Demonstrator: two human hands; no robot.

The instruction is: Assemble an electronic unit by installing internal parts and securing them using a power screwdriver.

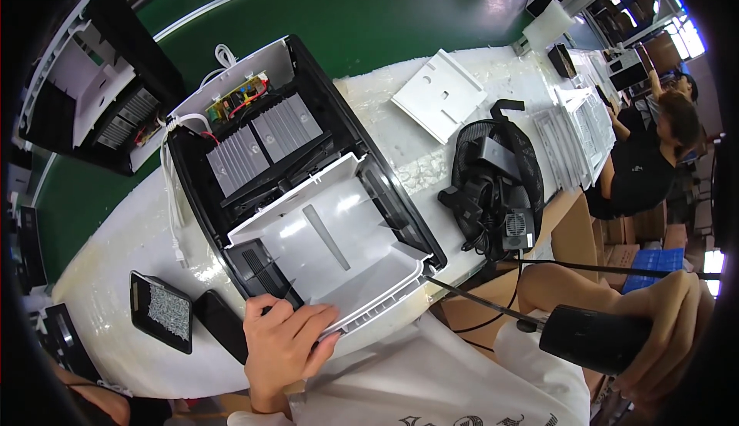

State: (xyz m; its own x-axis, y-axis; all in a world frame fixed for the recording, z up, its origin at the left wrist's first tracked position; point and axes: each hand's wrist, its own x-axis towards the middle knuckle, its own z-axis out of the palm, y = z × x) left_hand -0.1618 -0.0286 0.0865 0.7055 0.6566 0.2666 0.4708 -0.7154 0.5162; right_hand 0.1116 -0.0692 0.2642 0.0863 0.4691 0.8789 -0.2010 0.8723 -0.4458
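Observation:
An opened black appliance housing [308, 137] lies before me, with silver finned heat sinks [265, 137] in its far half and a white inner shell [323, 233] in its near half. My left hand [285, 341] grips the near rim of that shell, fingers over the edge and thumb beneath. Wrapped in my right hand [670, 341] is a black electric screwdriver [593, 339]. Its long thin shaft reaches left to the shell's near right corner; whether the tip sits in a screw is too small to tell.
Screws fill a black tray [165, 314] at the left, beside a dark phone-like slab [223, 326]. A white plate [440, 95] and a black mesh basket of adapters [496, 187] lie right of the housing. A second opened housing [100, 80] stands far left. Another person [643, 149] works at far right.

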